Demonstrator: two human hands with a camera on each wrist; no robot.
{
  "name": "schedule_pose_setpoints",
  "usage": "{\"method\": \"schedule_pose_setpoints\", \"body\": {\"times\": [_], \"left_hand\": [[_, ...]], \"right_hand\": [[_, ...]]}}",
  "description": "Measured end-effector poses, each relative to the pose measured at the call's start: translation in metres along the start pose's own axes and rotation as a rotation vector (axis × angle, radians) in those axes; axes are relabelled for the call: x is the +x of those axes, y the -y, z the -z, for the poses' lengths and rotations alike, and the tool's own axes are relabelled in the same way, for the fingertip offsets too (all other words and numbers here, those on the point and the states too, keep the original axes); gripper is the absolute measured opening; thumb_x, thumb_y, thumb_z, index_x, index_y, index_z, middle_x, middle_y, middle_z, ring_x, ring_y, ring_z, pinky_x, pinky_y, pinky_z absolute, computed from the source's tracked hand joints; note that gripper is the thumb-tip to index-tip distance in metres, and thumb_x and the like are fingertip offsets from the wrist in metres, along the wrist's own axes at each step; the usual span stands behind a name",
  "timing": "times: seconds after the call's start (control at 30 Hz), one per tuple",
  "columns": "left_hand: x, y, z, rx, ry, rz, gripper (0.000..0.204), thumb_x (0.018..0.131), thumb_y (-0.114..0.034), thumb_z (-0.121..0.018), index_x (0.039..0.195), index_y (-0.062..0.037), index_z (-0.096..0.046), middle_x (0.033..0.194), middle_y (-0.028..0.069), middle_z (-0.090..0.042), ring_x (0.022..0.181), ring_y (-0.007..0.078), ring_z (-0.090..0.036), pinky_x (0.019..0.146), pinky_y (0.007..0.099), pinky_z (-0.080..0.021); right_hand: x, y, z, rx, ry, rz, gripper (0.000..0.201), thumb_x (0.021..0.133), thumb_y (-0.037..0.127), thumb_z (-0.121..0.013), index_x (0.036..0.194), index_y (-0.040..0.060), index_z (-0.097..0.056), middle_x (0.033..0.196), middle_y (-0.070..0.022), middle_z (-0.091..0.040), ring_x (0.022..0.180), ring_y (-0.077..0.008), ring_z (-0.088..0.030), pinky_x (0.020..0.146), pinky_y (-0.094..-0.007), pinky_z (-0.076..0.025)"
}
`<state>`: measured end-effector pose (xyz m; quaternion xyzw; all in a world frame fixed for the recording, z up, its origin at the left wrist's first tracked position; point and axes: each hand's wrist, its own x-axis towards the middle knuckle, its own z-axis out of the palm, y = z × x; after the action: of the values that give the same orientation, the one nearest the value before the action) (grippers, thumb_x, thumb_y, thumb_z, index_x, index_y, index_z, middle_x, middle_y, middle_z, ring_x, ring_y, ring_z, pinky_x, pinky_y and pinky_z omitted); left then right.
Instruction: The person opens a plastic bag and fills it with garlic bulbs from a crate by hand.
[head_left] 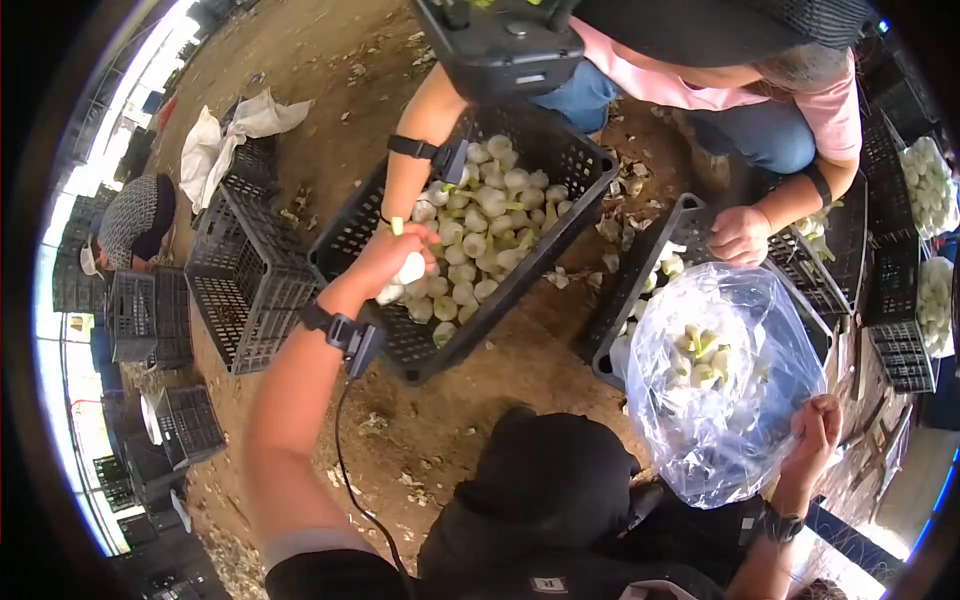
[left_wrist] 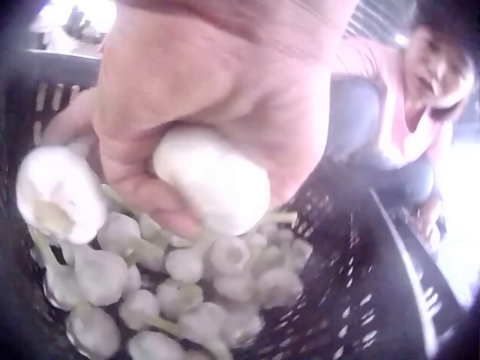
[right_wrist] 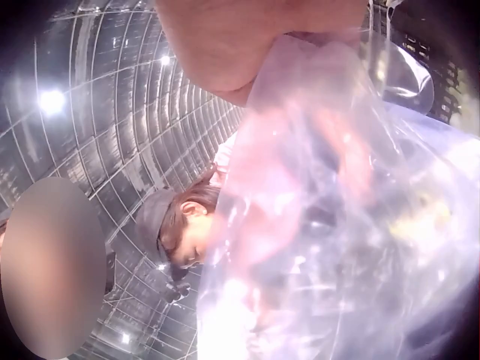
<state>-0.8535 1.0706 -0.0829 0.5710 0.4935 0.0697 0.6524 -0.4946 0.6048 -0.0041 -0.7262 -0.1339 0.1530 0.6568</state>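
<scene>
My left hand [head_left: 382,262] is over a black crate [head_left: 405,372] of white garlic bulbs [head_left: 480,225]. Its curled fingers grip a garlic bulb [left_wrist: 214,180], with a second bulb [left_wrist: 60,195] close beside the hand in the left wrist view. A short green stem [head_left: 397,226] sticks up by the fingers. On the right, my right hand [head_left: 815,430] pinches the near edge of a clear plastic bag [head_left: 720,400], which has several trimmed bulbs [head_left: 705,355] inside. In the right wrist view the bag [right_wrist: 322,247] hangs from my fingers.
A person in a pink top [head_left: 830,110] crouches opposite, one hand [head_left: 740,235] at the bag's far edge, the other arm [head_left: 425,120] reaching over the garlic crate. Another crate [head_left: 605,350] stands beneath the bag. Stacked crates [head_left: 235,270] and another person [head_left: 135,220] are at left.
</scene>
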Motion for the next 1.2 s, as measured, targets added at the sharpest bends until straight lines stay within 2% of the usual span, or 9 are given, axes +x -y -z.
{"method": "schedule_pose_setpoints", "body": {"times": [0.2,0.33,0.43,0.57,0.77,0.87,0.9,1.03,1.2], "left_hand": [[0.053,-0.006,-0.050,0.749,0.130,-0.476,0.044,0.080,-0.012,-0.047,0.123,-0.0133,-0.059,0.124,0.0073,-0.057,0.104,0.0225,-0.059,0.087,0.0312,-0.046],[0.093,0.015,-0.088,1.501,0.061,-0.485,0.060,0.076,-0.008,-0.054,0.134,-0.0192,-0.047,0.149,0.0081,-0.029,0.131,0.0279,-0.037,0.103,0.0432,-0.037],[0.100,0.007,-0.102,1.643,0.290,-0.150,0.077,0.075,-0.016,-0.054,0.146,-0.0290,-0.028,0.154,0.0039,-0.018,0.142,0.0267,-0.015,0.111,0.0540,-0.019],[0.132,0.044,-0.076,1.840,0.746,-0.390,0.075,0.074,-0.022,-0.055,0.145,-0.0154,-0.031,0.152,0.0046,-0.026,0.141,0.0206,-0.020,0.114,0.0542,-0.003],[0.087,0.056,-0.054,1.929,0.757,-0.257,0.065,0.076,-0.024,-0.057,0.138,-0.0124,-0.040,0.139,0.0035,-0.042,0.131,0.0209,-0.036,0.113,0.0457,-0.019],[0.038,0.043,-0.046,1.695,0.485,-0.340,0.056,0.072,-0.015,-0.063,0.126,-0.0102,-0.050,0.126,0.0055,-0.050,0.109,0.0277,-0.056,0.096,0.0408,-0.043],[0.042,0.059,-0.037,1.685,0.465,-0.587,0.058,0.071,-0.015,-0.064,0.127,-0.0108,-0.049,0.128,0.0056,-0.050,0.108,0.0297,-0.056,0.082,0.0410,-0.050],[0.036,0.061,-0.017,1.467,0.462,-0.384,0.067,0.071,-0.013,-0.064,0.135,-0.0136,-0.045,0.134,0.0082,-0.042,0.105,0.0349,-0.054,0.085,0.0414,-0.047],[0.006,0.026,-0.005,1.587,0.475,-0.185,0.068,0.073,-0.006,-0.052,0.137,-0.0271,-0.044,0.114,0.0137,-0.058,0.096,0.0335,-0.059,0.081,0.0407,-0.048]], "right_hand": [[0.001,-0.002,-0.003,-0.049,-0.034,0.009,0.010,0.085,-0.002,-0.051,0.087,0.0064,-0.055,0.069,0.0040,-0.047,0.055,-0.0030,-0.034,0.050,-0.0190,-0.026],[0.000,-0.002,-0.004,-0.035,-0.017,0.013,0.010,0.085,-0.002,-0.051,0.088,0.0062,-0.055,0.068,0.0039,-0.047,0.055,-0.0030,-0.035,0.050,-0.0188,-0.026],[0.000,-0.006,-0.002,-0.038,-0.002,0.030,0.012,0.083,-0.004,-0.050,0.088,0.0061,-0.055,0.069,0.0035,-0.048,0.055,-0.0027,-0.035,0.050,-0.0183,-0.026],[-0.002,-0.003,-0.007,-0.071,-0.053,-0.007,0.014,0.082,-0.005,-0.050,0.088,0.0060,-0.055,0.070,0.0030,-0.049,0.055,-0.0028,-0.035,0.049,-0.0179,-0.026],[0.003,-0.008,-0.002,-0.019,-0.039,-0.030,0.015,0.081,-0.006,-0.048,0.087,0.0059,-0.055,0.070,0.0022,-0.049,0.054,-0.0031,-0.035,0.049,-0.0180,-0.027],[0.002,-0.008,0.001,-0.022,0.003,-0.031,0.015,0.082,-0.006,-0.049,0.088,0.0058,-0.055,0.070,0.0018,-0.049,0.055,-0.0035,-0.036,0.049,-0.0180,-0.027],[0.001,-0.008,0.002,-0.024,-0.004,-0.034,0.014,0.082,-0.006,-0.049,0.088,0.0058,-0.055,0.070,0.0017,-0.049,0.055,-0.0036,-0.036,0.050,-0.0180,-0.028],[-0.001,-0.002,0.003,-0.036,-0.030,-0.031,0.012,0.083,-0.005,-0.051,0.088,0.0059,-0.055,0.072,0.0017,-0.050,0.056,-0.0039,-0.037,0.050,-0.0183,-0.029],[-0.003,-0.005,0.012,-0.034,-0.023,-0.032,0.011,0.084,-0.004,-0.051,0.088,0.0060,-0.055,0.072,0.0021,-0.049,0.056,-0.0037,-0.037,0.051,-0.0185,-0.028]]}}
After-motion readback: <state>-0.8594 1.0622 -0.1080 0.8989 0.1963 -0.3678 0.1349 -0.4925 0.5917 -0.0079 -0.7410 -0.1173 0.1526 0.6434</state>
